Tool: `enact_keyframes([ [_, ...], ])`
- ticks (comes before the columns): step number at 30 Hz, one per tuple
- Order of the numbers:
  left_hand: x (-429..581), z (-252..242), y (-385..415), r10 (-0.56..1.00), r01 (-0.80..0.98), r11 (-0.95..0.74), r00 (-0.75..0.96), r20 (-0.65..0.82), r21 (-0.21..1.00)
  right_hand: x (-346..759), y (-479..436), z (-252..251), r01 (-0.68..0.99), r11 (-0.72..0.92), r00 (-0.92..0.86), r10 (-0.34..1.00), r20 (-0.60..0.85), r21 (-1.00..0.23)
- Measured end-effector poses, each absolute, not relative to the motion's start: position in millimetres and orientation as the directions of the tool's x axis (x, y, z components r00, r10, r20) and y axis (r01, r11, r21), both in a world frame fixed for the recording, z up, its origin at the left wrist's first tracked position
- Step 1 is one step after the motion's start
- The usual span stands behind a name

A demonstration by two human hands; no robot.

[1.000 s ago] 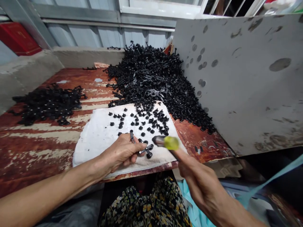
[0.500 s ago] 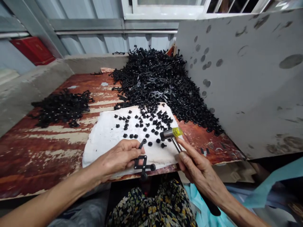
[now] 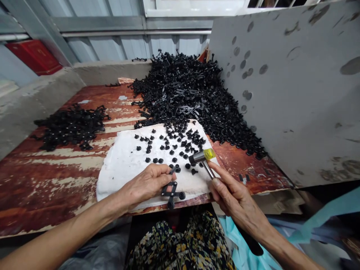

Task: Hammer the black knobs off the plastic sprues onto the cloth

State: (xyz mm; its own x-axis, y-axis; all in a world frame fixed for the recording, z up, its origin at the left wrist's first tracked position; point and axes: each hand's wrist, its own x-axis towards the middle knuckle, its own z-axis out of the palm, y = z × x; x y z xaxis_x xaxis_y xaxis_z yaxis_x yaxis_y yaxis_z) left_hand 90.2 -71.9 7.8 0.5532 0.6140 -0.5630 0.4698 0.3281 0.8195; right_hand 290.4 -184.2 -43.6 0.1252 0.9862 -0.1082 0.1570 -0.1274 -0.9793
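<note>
1. My left hand [image 3: 150,180] is clamped on a black scissor linkage [image 3: 172,194], thumb against fingers, at the cloth's front edge; I cannot tell whether its lower end touches down.
2. My right hand [image 3: 234,193] is closed round a two-faced mallet [image 3: 198,156], forefinger reaching towards the head, black face leftward, yellow face rightward.
3. I judge the linkage light, its bars stiff but loose at the pivots, so I'd pinch a flat bar near a joint to stop it folding.
4. The mallet looks head-heavy, its metal shaft perhaps slick; the black grip gives the surer hold.
5. Round-based pegs [image 3: 174,160] crowd the white cloth [image 3: 118,165] towards its back right corner and would probably roll if knocked.
6. The large pile [image 3: 180,90] and grey board [image 3: 303,93] bound the surface [image 3: 56,176] behind and right; I have more room along its front left edge, before the smaller heap [image 3: 71,127].
</note>
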Motion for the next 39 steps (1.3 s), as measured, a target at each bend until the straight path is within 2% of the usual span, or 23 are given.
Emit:
enact_keyframes([
  [14, 95.5, 11.4, -71.7, 0.629, 0.452, 0.432, 0.469, -0.62, 0.78, 291.1, -184.5, -44.5, 0.152, -0.124, 0.119, 0.987, -0.107, -0.981],
  [26, 92.1, 4.1, -68.4, 0.617, 0.487, 0.351, 0.522, -0.589, 0.8, 290.1, -184.5, -42.6, 0.142, -0.13, 0.131, 0.985, -0.112, -0.981],
  [29, 90.9, 0.9, -65.9, 0.625, 0.518, 0.271, 0.547, -0.557, 0.812, 290.2, -184.8, -40.9, 0.219, -0.108, 0.148, 0.986, -0.076, -0.97],
  [32, 89.8, 0.0, -62.6, 0.626, 0.571, 0.191, 0.556, -0.547, 0.799, 291.3, -183.8, -36.9, 0.366, -0.054, 0.126, 0.992, -0.008, -0.929],
  [35, 89.7, 3.3, -60.7, 0.619, 0.613, 0.191, 0.532, -0.578, 0.767, 292.8, -180.6, -31.7, 0.5, 0.069, 0.032, 0.995, 0.099, -0.863],
  [39, 91.6, 8.0, -58.2, 0.627, 0.641, 0.157, 0.523, -0.578, 0.751, 293.3, -173.5, -23.9, 0.59, 0.262, -0.121, 0.964, 0.238, -0.764],
])
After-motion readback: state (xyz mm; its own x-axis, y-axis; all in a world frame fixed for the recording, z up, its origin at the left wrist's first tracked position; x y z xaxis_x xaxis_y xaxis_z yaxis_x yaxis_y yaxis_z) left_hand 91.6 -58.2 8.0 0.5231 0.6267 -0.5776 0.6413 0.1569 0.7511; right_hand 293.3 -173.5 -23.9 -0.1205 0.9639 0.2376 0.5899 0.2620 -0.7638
